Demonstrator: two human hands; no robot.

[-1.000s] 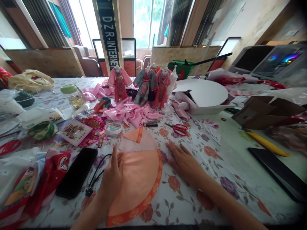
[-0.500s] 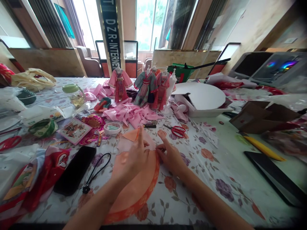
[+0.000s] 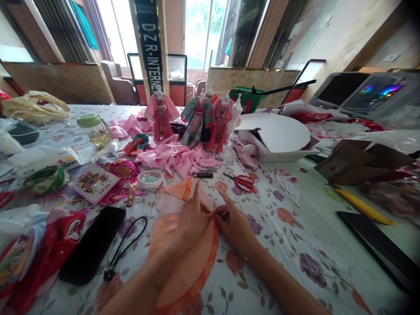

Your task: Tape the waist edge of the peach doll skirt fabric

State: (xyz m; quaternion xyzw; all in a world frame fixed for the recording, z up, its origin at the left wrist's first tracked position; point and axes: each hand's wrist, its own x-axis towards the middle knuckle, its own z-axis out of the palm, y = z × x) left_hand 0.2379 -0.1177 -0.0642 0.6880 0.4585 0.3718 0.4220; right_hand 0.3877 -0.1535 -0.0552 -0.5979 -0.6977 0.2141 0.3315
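Note:
A peach-orange piece of fabric with a curved, patterned darker orange border lies flat on the table in front of me. At its upper right corner, my left hand pinches the edge, index finger pointing forward. Touching the same corner from the right, my right hand is closed on the border between thumb and fingers, its index finger raised. The fingertips almost meet, and whatever small thing may be between them is hidden. Beyond my left hand lies a smaller orange piece over pale pink cloth.
Red-handled scissors, a black lighter-like stick and a round white tape box lie ahead. Behind stand small dressed mannequins among pink fabric scraps. A black phone is at left, a black tablet at right.
Both hands have drawn closer together at the fabric's corner, the left moving slightly right. The view has shifted a little, so things at left appear further left.

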